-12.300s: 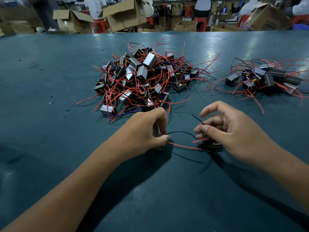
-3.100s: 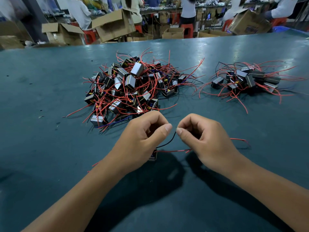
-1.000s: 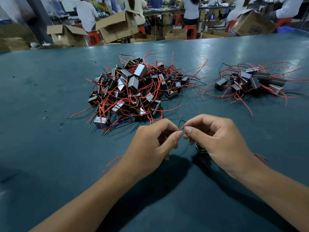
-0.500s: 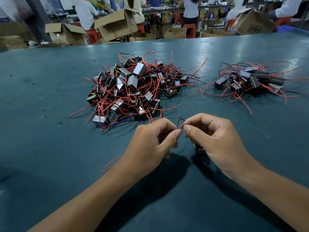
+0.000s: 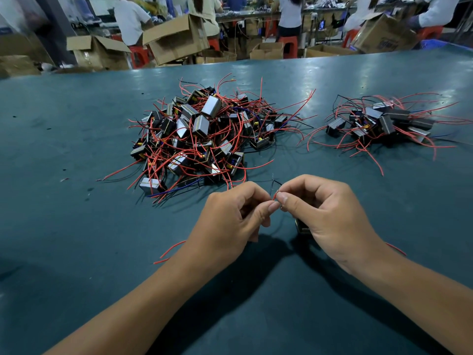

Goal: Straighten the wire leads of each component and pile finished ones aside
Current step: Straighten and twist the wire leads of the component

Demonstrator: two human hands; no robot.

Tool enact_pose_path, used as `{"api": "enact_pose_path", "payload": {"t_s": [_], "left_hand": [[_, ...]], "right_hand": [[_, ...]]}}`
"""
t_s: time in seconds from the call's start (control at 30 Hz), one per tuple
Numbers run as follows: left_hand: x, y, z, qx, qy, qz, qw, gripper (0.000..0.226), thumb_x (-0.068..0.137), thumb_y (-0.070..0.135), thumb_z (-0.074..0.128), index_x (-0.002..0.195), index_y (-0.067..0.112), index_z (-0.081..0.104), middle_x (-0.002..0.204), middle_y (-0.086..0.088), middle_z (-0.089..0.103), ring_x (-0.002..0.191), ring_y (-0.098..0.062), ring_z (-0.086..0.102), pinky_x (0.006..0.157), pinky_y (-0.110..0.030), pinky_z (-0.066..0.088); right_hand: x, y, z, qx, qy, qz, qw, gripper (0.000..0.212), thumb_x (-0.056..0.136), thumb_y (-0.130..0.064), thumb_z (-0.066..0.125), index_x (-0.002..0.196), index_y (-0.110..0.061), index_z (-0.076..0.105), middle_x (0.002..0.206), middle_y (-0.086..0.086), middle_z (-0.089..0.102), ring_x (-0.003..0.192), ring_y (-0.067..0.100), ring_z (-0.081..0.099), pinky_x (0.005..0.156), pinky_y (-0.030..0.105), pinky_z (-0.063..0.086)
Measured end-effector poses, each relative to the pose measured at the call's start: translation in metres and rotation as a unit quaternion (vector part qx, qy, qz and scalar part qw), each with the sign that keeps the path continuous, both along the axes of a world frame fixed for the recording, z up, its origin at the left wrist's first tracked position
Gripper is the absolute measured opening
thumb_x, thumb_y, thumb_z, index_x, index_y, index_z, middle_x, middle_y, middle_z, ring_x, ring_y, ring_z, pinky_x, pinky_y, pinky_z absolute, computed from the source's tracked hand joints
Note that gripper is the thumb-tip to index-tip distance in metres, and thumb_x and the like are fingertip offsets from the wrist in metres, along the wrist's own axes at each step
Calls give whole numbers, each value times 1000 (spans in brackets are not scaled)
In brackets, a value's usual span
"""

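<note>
- Both hands meet at the fingertips: the left hand (image 5: pixel 231 221) and the right hand (image 5: pixel 330 219) each have a narrow thumb-and-forefinger grip on the thin wire leads (image 5: pixel 274 190), one red and one black, that poke up between them.
- Under the right palm, the component (image 5: pixel 302 228) rests on the teal worktop (image 5: pixel 64 226), mostly hidden.
- Farther back sits the big tangled heap (image 5: pixel 204 134) of small transformers; well apart to its right lies the smaller pile (image 5: pixel 378 121), likely the finished ones.
- Those leads look light and springy, easily kinked; I'd pinch near the body and draw outward gently, since tugging may stress the joint.
</note>
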State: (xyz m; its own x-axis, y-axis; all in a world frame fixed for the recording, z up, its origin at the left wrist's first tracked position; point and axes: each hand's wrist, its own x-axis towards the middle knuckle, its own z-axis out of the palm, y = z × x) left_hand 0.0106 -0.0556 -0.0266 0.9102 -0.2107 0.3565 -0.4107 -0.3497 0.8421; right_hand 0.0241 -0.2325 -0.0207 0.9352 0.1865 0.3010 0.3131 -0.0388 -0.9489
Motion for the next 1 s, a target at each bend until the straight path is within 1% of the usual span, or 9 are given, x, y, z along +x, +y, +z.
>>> {"api": "enact_pose_path", "payload": {"t_s": [0.1, 0.17, 0.33, 0.47, 0.57, 0.8, 0.87, 0.93, 1.0], "left_hand": [[0, 1, -1, 6, -6, 2, 1000, 10, 95, 27, 65, 87, 21, 65, 68, 4, 67, 44, -12, 57, 47, -23, 49], [0, 1, -1, 8, -10, 4, 1000, 10, 94, 27, 65, 87, 21, 65, 67, 4, 66, 44, -12, 57, 47, -24, 49], [0, 0, 0, 24, -22, 3, 999, 11, 95, 28, 65, 86, 22, 65, 68, 6, 66, 44, -13, 57, 46, -32, 51], [0, 0, 1, 26, -31, 4, 999, 16, 92, 37, 62, 86, 22, 65, 67, 6, 65, 44, -14, 56, 45, -26, 47], [1, 0, 0, 28, -32, 8, 999, 13, 94, 34, 64, 83, 26, 63, 64, 9, 64, 43, -15, 55, 45, -22, 45], [1, 2, 0, 32, -35, 9, 999, 11, 95, 30, 66, 86, 25, 67, 63, 9, 63, 43, -14, 54, 45, -23, 44], [0, 1, 1, 39, -44, 8, 998, 14, 94, 34, 65, 87, 22, 69, 64, 9, 63, 44, -13, 54, 45, -24, 46], [-1, 1, 3, 48, -56, 9, 997, 18, 93, 36, 65, 89, 18, 70, 66, 8, 64, 47, -14, 55, 47, -30, 49], [-2, 0, 5, 70, -84, 26, 994, 18, 94, 34, 67, 96, 17, 70, 69, 10, 63, 53, -13, 58, 52, -33, 51]], "right_hand": [[-1, 1, 1, 4, 0, 0, 1000, 12, 88, -7, 70, 79, -15, 71, 64, -9, 65, 57, -1, 52, 55, 9, 40], [-1, 1, 2, 6, 2, -2, 1000, 13, 89, -6, 70, 78, -14, 70, 62, -10, 62, 55, -1, 49, 53, 9, 38], [-1, 4, 2, 2, 3, -11, 1000, 15, 89, -3, 67, 77, -11, 68, 58, -13, 57, 51, -2, 44, 50, 8, 35], [-1, 4, 3, 12, 7, -3, 1000, 14, 90, -3, 67, 78, -11, 68, 58, -15, 59, 51, -3, 47, 51, 7, 35], [-1, 4, 2, 16, 11, -3, 1000, 15, 90, -5, 67, 78, -14, 68, 57, -16, 59, 50, -3, 48, 50, 6, 36], [-1, 4, 3, 17, 8, -6, 1000, 16, 89, -4, 68, 77, -14, 68, 58, -14, 60, 50, -3, 48, 50, 6, 36], [-1, 4, 3, 9, 9, -10, 1000, 18, 89, -4, 68, 75, -15, 67, 57, -14, 58, 49, -2, 45, 49, 8, 35], [-2, 4, 3, 2, 9, -13, 1000, 19, 90, -4, 67, 75, -15, 67, 57, -13, 57, 49, -1, 43, 49, 9, 34], [-1, 4, 3, -1, 11, -15, 1000, 19, 90, -4, 66, 75, -15, 66, 56, -14, 54, 49, -1, 41, 48, 10, 34]]}}
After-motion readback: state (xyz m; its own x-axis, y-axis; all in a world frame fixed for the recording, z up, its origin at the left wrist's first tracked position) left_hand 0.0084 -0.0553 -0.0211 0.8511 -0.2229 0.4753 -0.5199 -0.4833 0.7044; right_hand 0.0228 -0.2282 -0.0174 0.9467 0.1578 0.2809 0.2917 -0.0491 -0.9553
